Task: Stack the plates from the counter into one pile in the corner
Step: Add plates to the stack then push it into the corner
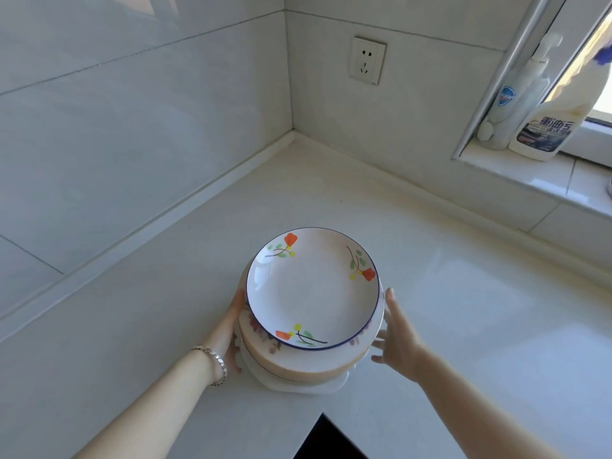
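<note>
The left hand (231, 329) clasps the left side of the pile of round ceramic plates (298, 362). The right hand (395, 339), fingers straight and spread, sits at its right side. The pile stands on the white counter (447, 293), well short of the tiled corner (293, 134).

I get 1 cam only: head-worn, wide-angle, pointing fwd + steeply down at the counter (447, 276), facing the wall corner (291, 127). Close-in: plate pile (311, 293) sits centre-low in frame, windowsill (530, 175) clips top-right. Straight lines bend nr edges.
</note>
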{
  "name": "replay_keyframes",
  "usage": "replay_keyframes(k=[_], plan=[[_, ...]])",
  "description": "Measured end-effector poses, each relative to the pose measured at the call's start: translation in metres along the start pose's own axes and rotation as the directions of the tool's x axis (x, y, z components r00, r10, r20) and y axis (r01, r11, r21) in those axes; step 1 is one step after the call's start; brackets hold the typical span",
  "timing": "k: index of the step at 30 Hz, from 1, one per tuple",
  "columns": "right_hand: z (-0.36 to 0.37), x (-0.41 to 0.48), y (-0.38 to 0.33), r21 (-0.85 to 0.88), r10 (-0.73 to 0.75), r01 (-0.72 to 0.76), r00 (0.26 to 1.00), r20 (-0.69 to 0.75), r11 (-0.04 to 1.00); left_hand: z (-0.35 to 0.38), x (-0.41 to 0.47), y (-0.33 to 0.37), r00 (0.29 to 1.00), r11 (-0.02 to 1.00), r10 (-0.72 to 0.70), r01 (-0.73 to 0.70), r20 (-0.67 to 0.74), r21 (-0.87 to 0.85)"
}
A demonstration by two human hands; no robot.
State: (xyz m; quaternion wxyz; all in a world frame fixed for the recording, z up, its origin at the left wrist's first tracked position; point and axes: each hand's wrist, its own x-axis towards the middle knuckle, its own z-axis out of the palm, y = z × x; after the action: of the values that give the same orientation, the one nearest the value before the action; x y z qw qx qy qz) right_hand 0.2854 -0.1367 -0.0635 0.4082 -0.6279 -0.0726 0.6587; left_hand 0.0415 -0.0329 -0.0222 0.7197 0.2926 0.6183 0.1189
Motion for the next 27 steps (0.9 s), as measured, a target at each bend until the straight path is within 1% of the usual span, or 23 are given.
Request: replay_keyframes(k=[3, 6, 9, 15, 19, 21, 25, 27], plan=[[0.001, 0.007, 0.018, 0.003, -0.001, 0.001, 1.000, -0.023, 1.000, -0.003, 0.005, -0.009, 0.998, 0.996, -0.009, 0.015, 0.070, -0.090], [-0.001, 0.010, 0.023, 0.003, -0.028, 0.028, 0.998, -0.048, 1.000, -0.002, 0.005, -0.011, 0.997, 0.990, 0.011, 0.000, 0.074, -0.143], [-0.002, 0.011, 0.022, 0.019, -0.022, 0.023, 0.998, -0.053, 1.000, -0.001, 0.007, -0.015, 0.998, 0.981, 0.008, 0.003, 0.056, -0.191], [-0.005, 0.015, 0.025, 0.075, -0.002, 0.006, 0.999, -0.046, 0.997, 0.008, 0.006, -0.023, 1.000, 0.979, 0.010, -0.016, -0.030, -0.201], [-0.004, 0.015, 0.025, 0.106, 0.010, -0.007, 1.000, -0.025, 0.994, 0.001, 0.012, -0.032, 0.998, 0.971, -0.054, 0.046, -0.029, -0.235], [-0.005, 0.016, 0.025, 0.120, 0.031, -0.030, 1.000, -0.003, 0.992, -0.001, 0.014, -0.034, 0.996, 0.945, -0.089, 0.079, -0.017, -0.317], [-0.003, 0.016, 0.025, 0.145, 0.038, -0.038, 0.999, 0.005, 0.989, 0.000, 0.013, -0.034, 0.991, 0.897, -0.128, 0.135, 0.045, -0.422], [-0.004, 0.017, 0.025, 0.156, 0.033, -0.032, 0.999, -0.004, 0.987, 0.001, 0.015, -0.032, 0.990, 0.870, -0.138, 0.130, 0.018, -0.476]])
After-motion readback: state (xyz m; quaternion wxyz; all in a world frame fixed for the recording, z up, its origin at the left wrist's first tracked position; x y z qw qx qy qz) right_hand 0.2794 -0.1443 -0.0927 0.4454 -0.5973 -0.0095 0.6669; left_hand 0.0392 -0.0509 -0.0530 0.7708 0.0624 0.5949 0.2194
